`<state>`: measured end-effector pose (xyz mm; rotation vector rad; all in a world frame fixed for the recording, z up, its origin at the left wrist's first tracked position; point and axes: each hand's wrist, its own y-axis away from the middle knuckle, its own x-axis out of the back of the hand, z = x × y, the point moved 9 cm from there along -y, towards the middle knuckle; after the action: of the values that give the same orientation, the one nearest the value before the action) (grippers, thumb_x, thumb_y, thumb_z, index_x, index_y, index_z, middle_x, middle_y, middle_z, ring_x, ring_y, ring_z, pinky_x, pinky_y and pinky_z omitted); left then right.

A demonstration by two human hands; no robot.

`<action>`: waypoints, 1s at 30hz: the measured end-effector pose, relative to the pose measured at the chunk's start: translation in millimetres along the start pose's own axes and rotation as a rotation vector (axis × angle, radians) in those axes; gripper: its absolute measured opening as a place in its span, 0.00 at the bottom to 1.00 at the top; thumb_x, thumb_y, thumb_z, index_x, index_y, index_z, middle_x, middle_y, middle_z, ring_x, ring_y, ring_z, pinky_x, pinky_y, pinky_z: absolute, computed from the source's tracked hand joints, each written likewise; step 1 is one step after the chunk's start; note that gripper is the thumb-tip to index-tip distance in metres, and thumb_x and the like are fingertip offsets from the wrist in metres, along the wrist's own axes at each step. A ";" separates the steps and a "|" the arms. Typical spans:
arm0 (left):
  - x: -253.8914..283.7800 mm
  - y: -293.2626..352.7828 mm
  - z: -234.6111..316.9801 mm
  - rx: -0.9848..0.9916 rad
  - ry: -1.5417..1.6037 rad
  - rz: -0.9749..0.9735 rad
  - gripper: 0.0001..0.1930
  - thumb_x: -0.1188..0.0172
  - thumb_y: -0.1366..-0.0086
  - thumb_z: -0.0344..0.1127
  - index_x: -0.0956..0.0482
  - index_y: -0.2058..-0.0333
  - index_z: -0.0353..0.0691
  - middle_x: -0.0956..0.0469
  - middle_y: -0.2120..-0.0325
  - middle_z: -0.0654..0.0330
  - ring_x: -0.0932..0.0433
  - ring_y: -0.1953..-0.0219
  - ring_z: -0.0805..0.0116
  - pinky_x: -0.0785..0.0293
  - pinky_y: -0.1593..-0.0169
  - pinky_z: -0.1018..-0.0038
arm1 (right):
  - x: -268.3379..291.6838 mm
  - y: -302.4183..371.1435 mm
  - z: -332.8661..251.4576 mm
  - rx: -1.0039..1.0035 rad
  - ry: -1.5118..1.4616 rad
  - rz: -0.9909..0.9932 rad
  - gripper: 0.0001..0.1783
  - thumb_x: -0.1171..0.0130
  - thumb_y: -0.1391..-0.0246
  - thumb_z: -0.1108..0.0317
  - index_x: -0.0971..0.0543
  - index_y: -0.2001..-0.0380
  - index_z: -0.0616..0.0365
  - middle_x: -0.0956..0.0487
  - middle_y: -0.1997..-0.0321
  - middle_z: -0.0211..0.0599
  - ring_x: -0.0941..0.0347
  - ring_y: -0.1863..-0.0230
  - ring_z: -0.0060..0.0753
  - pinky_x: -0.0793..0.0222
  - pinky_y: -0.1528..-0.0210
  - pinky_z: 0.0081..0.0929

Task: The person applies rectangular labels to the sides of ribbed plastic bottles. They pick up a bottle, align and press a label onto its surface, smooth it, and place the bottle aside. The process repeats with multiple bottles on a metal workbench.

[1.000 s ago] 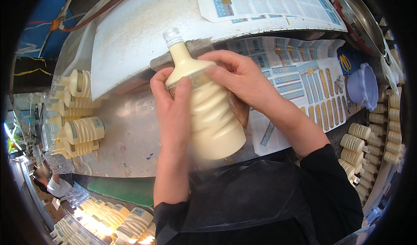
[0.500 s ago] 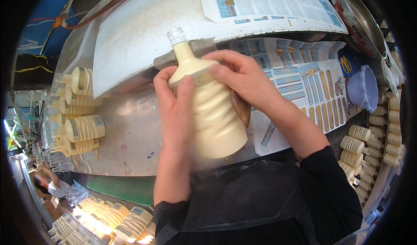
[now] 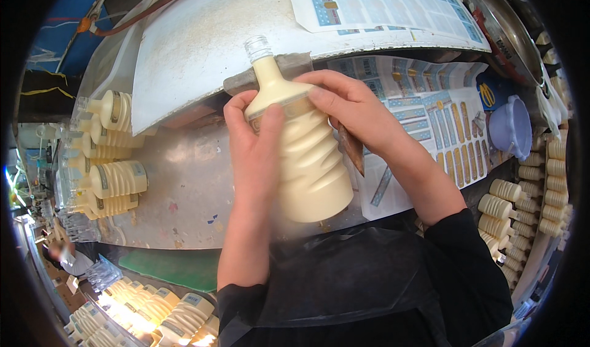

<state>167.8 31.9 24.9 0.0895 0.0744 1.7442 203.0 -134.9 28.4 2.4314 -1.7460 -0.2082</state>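
A cream bottle (image 3: 313, 181) with spiral ridges and a clear threaded neck leans with its neck on a grey pad (image 3: 294, 65). Around its left shoulder is my left hand (image 3: 255, 132), the thumb pressed on a gold label band (image 3: 296, 108) that runs across the shoulder. My right hand (image 3: 356, 104) grips the other side, thumb on the band's right end. Under my right palm sticks out a brown, pointed, flat piece (image 3: 350, 149), its upper part hidden by my fingers; I cannot make out its kind.
Label sheets (image 3: 424, 113) lie to the right, more sheets (image 3: 387, 6) on the white raised board (image 3: 203, 33). Similar bottles (image 3: 117, 181) lie at the left, more (image 3: 501, 208) at the right. A lilac bucket (image 3: 511, 126) stands beyond the sheets. Another person (image 3: 70, 258) is far left.
The bottle and both hands have shifted slightly right in the picture. The brown piece now points more steeply downward. Both hands keep their hold on the bottle.
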 end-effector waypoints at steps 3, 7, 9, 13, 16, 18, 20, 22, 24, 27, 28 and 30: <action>0.1 0.4 -1.3 0.003 -0.007 0.000 0.25 0.41 0.27 0.45 0.36 0.41 0.36 0.28 0.48 0.51 0.28 0.49 0.67 0.29 0.43 0.69 | -1.4 -1.1 5.0 0.058 -0.049 0.002 0.19 0.43 0.29 0.60 0.22 0.44 0.61 0.18 0.54 0.29 0.25 0.54 0.17 0.28 0.51 0.19; -0.6 1.6 -0.4 0.014 0.010 0.003 0.24 0.43 0.26 0.45 0.36 0.42 0.36 0.27 0.49 0.52 0.28 0.49 0.67 0.29 0.44 0.70 | -5.2 -0.2 10.1 0.079 -0.038 0.038 0.18 0.42 0.29 0.61 0.21 0.45 0.62 0.18 0.54 0.30 0.24 0.54 0.17 0.27 0.50 0.20; -1.0 1.9 0.6 0.016 0.010 0.004 0.23 0.43 0.26 0.45 0.36 0.42 0.36 0.27 0.49 0.52 0.27 0.49 0.68 0.29 0.44 0.70 | -5.4 -1.2 8.6 0.105 -0.053 0.049 0.17 0.41 0.29 0.62 0.21 0.45 0.62 0.18 0.55 0.30 0.24 0.54 0.17 0.27 0.50 0.19; -1.7 2.6 1.6 0.017 -0.002 0.008 0.23 0.43 0.26 0.44 0.36 0.42 0.36 0.27 0.49 0.52 0.28 0.50 0.68 0.28 0.45 0.70 | -2.8 -2.6 6.1 0.151 -0.051 0.101 0.21 0.37 0.34 0.56 0.19 0.49 0.62 0.15 0.62 0.37 0.20 0.60 0.24 0.25 0.55 0.25; -1.6 1.9 1.6 0.008 -0.011 0.013 0.23 0.43 0.25 0.45 0.36 0.43 0.36 0.27 0.49 0.52 0.28 0.49 0.68 0.28 0.45 0.70 | -4.3 -0.8 9.6 0.129 -0.025 0.100 0.19 0.39 0.33 0.58 0.20 0.48 0.61 0.16 0.60 0.35 0.22 0.60 0.21 0.26 0.55 0.23; -1.0 1.4 1.3 0.006 -0.008 0.016 0.22 0.44 0.25 0.45 0.35 0.43 0.36 0.27 0.49 0.53 0.28 0.49 0.68 0.29 0.44 0.70 | -4.1 0.4 5.9 0.152 0.006 0.056 0.17 0.44 0.28 0.60 0.20 0.46 0.60 0.18 0.55 0.30 0.25 0.58 0.16 0.27 0.54 0.18; -0.3 1.2 0.8 0.014 0.005 0.012 0.22 0.46 0.24 0.45 0.35 0.42 0.36 0.27 0.49 0.53 0.28 0.49 0.67 0.29 0.44 0.70 | 7.7 -0.7 13.5 0.005 -0.016 0.067 0.18 0.48 0.27 0.58 0.18 0.48 0.59 0.18 0.55 0.29 0.27 0.62 0.16 0.29 0.55 0.16; 2.3 2.3 1.2 0.022 0.075 0.021 0.22 0.48 0.23 0.45 0.35 0.41 0.36 0.27 0.49 0.54 0.28 0.49 0.67 0.29 0.43 0.70 | 26.6 -2.3 6.1 -0.018 -0.055 0.099 0.20 0.52 0.26 0.57 0.16 0.50 0.58 0.18 0.56 0.28 0.30 0.64 0.15 0.32 0.56 0.15; 3.2 3.6 1.8 0.025 0.145 0.024 0.21 0.51 0.21 0.45 0.34 0.40 0.36 0.26 0.49 0.55 0.27 0.49 0.68 0.29 0.43 0.70 | 45.3 1.5 8.3 -0.121 -0.338 0.214 0.20 0.52 0.28 0.59 0.15 0.52 0.60 0.18 0.54 0.27 0.29 0.60 0.15 0.31 0.50 0.17; 2.4 5.5 1.2 0.032 0.169 0.026 0.21 0.56 0.18 0.46 0.32 0.39 0.37 0.24 0.49 0.57 0.24 0.49 0.71 0.26 0.43 0.70 | 42.7 10.5 -20.5 0.080 -0.372 0.166 0.14 0.42 0.33 0.68 0.20 0.49 0.64 0.17 0.52 0.32 0.23 0.50 0.21 0.27 0.44 0.22; 2.2 6.3 0.4 0.035 0.130 0.027 0.21 0.56 0.18 0.45 0.32 0.39 0.36 0.24 0.48 0.56 0.24 0.49 0.71 0.26 0.43 0.71 | 35.0 16.6 -26.6 0.139 -0.305 0.163 0.14 0.40 0.34 0.70 0.21 0.48 0.64 0.17 0.52 0.33 0.22 0.50 0.21 0.26 0.44 0.22; 1.5 6.6 -0.8 0.025 0.103 0.015 0.20 0.56 0.18 0.44 0.31 0.39 0.36 0.23 0.48 0.56 0.24 0.48 0.71 0.25 0.43 0.72 | 15.9 29.4 -42.5 0.331 -0.183 0.123 0.16 0.38 0.37 0.74 0.23 0.47 0.64 0.17 0.52 0.34 0.22 0.50 0.21 0.26 0.45 0.21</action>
<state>161.0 32.2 24.9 0.0186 0.1709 1.7626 188.9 -157.9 75.3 2.5825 -2.1564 -0.1408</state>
